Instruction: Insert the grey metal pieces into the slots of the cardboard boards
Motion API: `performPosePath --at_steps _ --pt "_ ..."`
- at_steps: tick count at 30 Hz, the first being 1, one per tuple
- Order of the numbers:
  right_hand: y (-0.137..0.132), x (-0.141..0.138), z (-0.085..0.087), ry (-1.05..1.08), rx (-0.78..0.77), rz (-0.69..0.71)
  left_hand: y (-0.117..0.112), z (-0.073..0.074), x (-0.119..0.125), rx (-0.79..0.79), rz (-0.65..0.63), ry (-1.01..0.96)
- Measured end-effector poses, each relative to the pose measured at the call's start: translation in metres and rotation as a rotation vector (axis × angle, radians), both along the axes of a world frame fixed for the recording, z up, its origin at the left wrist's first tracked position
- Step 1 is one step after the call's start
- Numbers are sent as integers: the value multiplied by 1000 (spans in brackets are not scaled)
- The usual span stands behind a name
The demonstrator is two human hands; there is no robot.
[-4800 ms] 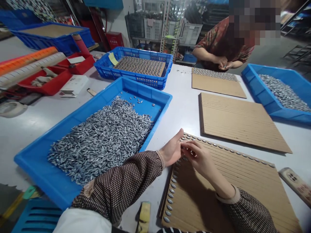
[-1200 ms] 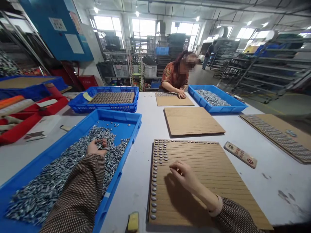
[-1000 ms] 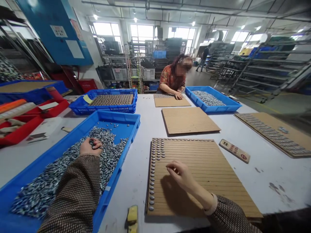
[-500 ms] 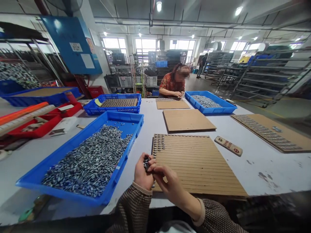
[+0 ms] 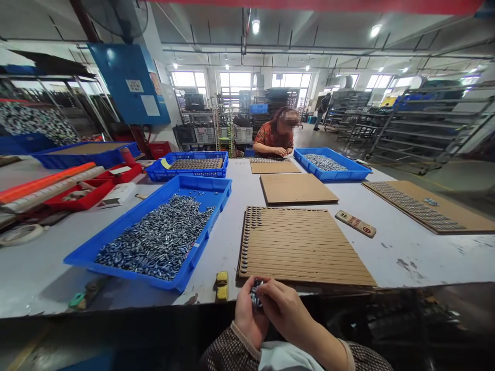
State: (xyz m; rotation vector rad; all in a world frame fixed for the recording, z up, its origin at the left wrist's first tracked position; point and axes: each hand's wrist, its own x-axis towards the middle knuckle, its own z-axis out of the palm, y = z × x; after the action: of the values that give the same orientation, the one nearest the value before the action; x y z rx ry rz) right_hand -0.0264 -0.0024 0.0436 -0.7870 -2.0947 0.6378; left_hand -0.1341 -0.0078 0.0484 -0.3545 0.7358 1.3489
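Note:
My left hand [image 5: 248,314] is cupped around a handful of small shiny grey oval pieces [image 5: 256,296], just below the near edge of the ridged cardboard sheet [image 5: 305,247]. Fingers of my right hand [image 5: 284,305] are pinched together over that handful, touching it; what lies between the fingertips is partly hidden. Similar oval pieces [image 5: 245,252] sit in the sheet's grooves, in a column down its left edge and short rows at the far left corner. Left of the sheet, a blue tray [image 5: 201,252] contains a large heap of these pieces [image 5: 154,242].
A yellow object [image 5: 221,286] lies near the table edge. Beyond the sheet are another cardboard stack [image 5: 297,188] and a printed wooden-looking bar [image 5: 356,223]. A filled cardboard sheet [image 5: 417,206] lies right. Across the table a person [image 5: 273,136] works beside another blue tray [image 5: 328,175].
Both hands have drawn back from the sheet's left edge toward my body, below its near edge. The view has shifted, and the column of pieces and the yellow object now show.

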Motion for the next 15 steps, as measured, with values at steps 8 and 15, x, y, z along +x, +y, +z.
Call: performPosePath --at_steps 8,15 --pt "-5 38 5 179 -327 8 -26 -31 15 -181 -175 44" --pt "11 61 -9 389 -679 -44 0 9 -7 -9 -333 -41"
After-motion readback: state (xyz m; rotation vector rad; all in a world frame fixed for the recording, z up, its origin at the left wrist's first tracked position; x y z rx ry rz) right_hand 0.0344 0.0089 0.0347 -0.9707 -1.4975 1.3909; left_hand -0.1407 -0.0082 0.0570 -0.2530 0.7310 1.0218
